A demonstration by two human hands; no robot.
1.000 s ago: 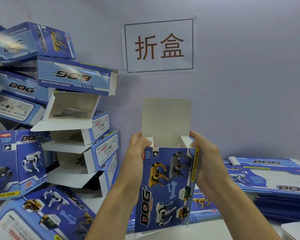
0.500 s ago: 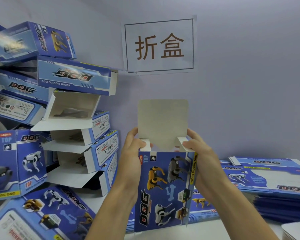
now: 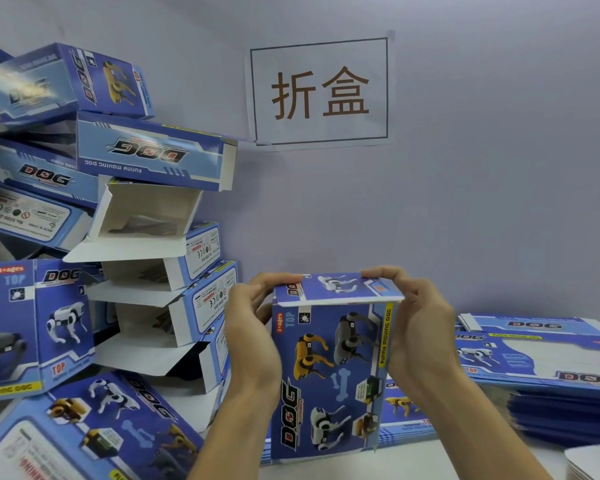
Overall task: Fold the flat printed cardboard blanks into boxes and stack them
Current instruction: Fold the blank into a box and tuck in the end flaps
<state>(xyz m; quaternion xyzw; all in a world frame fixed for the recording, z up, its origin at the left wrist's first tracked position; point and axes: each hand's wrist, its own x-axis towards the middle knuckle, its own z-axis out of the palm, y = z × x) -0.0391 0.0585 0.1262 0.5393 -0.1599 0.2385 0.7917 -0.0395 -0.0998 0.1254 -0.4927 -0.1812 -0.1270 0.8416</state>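
Observation:
A blue printed box [image 3: 329, 379] with robot-dog pictures stands upright in front of me. Its top flap [image 3: 340, 287] lies folded down over the opening. My left hand [image 3: 253, 337] grips the box's left side, fingers curled over the flap's left end. My right hand [image 3: 420, 337] holds the right side, fingers curled over the flap's right end. A pile of folded boxes [image 3: 118, 188] rises on the left, some with open white flaps. Flat blanks [image 3: 541, 358] lie stacked on the right.
A paper sign [image 3: 321, 93] with two brown characters is taped to the grey wall behind. More boxes [image 3: 94, 431] lie at the lower left on the white table [image 3: 447, 459]. A white rounded card corner [image 3: 593, 462] shows at the bottom right.
The top flap, standing straight up before, has been folded forward and down over the box opening. Both hands shifted their fingers onto the top of the flap.

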